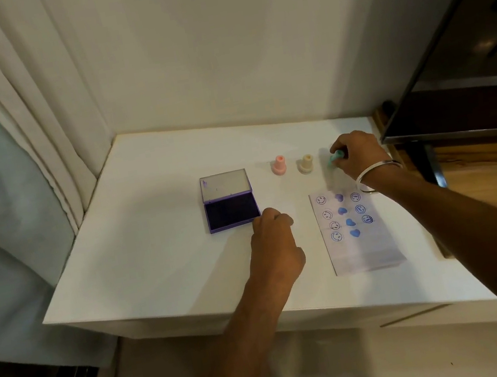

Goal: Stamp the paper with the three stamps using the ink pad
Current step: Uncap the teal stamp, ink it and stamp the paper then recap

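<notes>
A purple ink pad (232,211) lies open on the white table (152,255), its lid (224,185) tipped back. To its right stand a pink stamp (279,165) and a cream stamp (306,164). My right hand (359,155) is closed around a teal stamp (334,159) at the far right of that row, just above the paper. The paper (355,229) carries columns of blue smileys, hearts and round marks. My left hand (275,243) rests in a loose fist on the table beside the pad's near right corner, holding nothing.
A white wall rises behind the table and a curtain (30,127) hangs at the left. A dark screen (465,50) overhangs the table's right end, close to my right hand. A silver bangle (377,174) is on my right wrist.
</notes>
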